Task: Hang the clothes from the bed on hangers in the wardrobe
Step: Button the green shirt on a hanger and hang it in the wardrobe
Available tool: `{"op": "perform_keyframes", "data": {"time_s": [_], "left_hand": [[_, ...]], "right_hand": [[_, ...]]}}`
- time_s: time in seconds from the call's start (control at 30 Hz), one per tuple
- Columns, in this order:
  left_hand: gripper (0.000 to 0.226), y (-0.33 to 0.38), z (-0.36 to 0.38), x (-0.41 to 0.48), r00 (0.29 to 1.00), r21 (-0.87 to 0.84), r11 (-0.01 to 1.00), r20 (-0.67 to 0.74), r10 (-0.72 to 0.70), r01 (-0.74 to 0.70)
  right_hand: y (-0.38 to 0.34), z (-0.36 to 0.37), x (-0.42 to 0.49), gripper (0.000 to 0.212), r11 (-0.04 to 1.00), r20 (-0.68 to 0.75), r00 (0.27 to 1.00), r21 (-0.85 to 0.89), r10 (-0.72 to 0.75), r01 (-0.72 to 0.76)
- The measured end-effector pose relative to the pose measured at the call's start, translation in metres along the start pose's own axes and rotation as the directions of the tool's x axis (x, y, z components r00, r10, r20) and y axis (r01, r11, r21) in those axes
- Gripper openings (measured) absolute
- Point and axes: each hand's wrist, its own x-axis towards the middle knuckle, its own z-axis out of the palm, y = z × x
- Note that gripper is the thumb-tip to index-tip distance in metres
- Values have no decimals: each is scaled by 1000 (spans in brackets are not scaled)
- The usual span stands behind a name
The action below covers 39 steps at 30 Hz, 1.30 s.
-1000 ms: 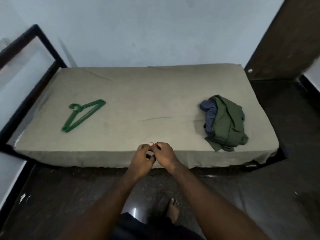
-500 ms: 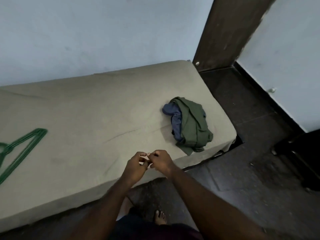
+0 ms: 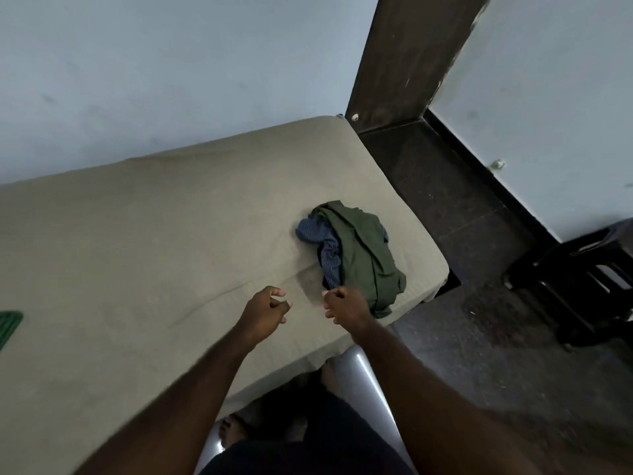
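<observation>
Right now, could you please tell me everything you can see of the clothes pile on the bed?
The pile is a crumpled heap of soft cloth: a green garment on top, a blue striped garment showing under its left side. It lies on the bed near its right end. The right hand, fingers curled, is by its near edge; no cloth shows in its grip.

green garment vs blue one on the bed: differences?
The green garment is plain; the blue garment is finely striped. Green lies on top and shows more; blue pokes out from under it. Both are crumpled in one heap on the bed.
</observation>
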Motion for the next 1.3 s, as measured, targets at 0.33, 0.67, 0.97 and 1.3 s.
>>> {"op": "perform_keyframes", "data": {"time_s": [0.33,0.67,0.97,1.3], "left_hand": [[21,64,22,74,990,-21,992,-74,-123,122],[23,110,44,119,967,-52,978,-149,-209,203],[17,117,55,116,956,-14,964,-127,-264,264],[29,156,53,117,970,-47,978,-133,-205,201]], "right_hand": [[-13,-43,131,35,988,-29,988,34,154,-153],[-21,-53,216,20,971,123,969,79,216,-227],[-4,-58,232,16,953,107,965,164,239,-255],[-92,-66,197,16,527,231,930,773,286,-354]]}}
